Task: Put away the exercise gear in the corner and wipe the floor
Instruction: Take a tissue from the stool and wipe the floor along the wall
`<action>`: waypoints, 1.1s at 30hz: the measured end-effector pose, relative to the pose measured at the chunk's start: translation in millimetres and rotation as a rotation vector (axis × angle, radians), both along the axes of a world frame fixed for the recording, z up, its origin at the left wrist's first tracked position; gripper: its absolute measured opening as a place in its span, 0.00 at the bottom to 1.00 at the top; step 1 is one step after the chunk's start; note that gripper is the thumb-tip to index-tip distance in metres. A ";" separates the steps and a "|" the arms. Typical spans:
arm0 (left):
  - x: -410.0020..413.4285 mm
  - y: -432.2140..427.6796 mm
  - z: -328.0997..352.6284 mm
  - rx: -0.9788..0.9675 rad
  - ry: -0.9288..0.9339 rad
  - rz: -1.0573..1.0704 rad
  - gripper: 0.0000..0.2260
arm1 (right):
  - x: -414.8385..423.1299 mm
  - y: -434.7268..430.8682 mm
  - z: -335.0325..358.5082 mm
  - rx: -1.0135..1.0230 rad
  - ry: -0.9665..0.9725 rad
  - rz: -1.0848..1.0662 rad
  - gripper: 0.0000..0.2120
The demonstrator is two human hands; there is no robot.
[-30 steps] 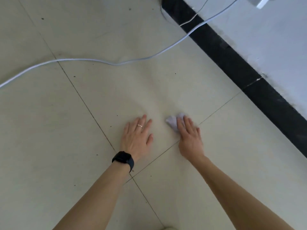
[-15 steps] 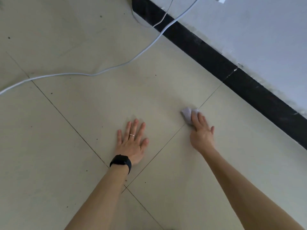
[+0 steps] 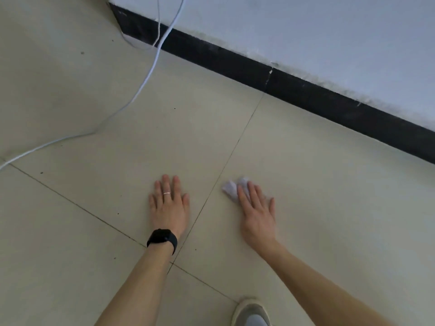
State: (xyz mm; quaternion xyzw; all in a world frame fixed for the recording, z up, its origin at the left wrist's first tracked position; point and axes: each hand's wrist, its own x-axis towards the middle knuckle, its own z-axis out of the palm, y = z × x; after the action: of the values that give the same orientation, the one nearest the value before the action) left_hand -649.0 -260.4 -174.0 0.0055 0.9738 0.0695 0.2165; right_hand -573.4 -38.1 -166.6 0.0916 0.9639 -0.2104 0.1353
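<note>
My right hand [image 3: 256, 212] lies flat with straight fingers on a small crumpled white tissue [image 3: 230, 188], pressing it against the beige tiled floor [image 3: 317, 184]; most of the tissue pokes out past my fingertips. My left hand [image 3: 169, 205], with a ring and a black watch on the wrist, rests flat on the floor left of a tile joint, fingers spread and holding nothing. No exercise gear is in view.
A white cable [image 3: 146, 78] runs from the wall at the top across the floor to the left edge. A black skirting board [image 3: 306, 92] lines the pale wall [image 3: 329, 31] diagonally. The toe of my shoe [image 3: 251, 312] shows at the bottom.
My right hand has slid the tissue over the floor, away from the left hand and across the tile joint. The view has swung, and my shoe has come into sight.
</note>
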 end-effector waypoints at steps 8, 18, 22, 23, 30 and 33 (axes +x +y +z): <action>29.9 66.8 0.1 -0.012 -0.129 -0.223 0.31 | 46.1 42.8 -14.7 0.164 0.101 0.864 0.32; 24.8 75.4 -1.0 -0.016 -0.269 -0.154 0.29 | 67.4 60.3 -10.8 0.027 0.050 0.203 0.35; 26.0 76.6 -1.2 -0.041 -0.263 -0.155 0.29 | 150.0 65.6 -10.7 0.003 0.008 0.712 0.30; 26.4 77.2 -0.4 -0.049 -0.262 -0.152 0.29 | 146.4 78.4 -14.1 0.048 0.041 0.751 0.30; 43.0 95.8 8.3 -0.086 -0.197 -0.107 0.28 | 90.5 112.6 11.8 0.069 -0.047 -0.070 0.35; 48.6 102.3 8.1 -0.069 -0.184 -0.059 0.28 | 140.7 85.1 4.5 0.090 -0.068 0.341 0.34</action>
State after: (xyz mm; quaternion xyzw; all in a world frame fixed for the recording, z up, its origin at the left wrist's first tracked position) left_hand -600.5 -158.2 -165.9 0.0204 0.9510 0.0298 0.3072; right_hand -432.8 46.9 -162.1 -0.0601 0.9688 -0.1377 0.1971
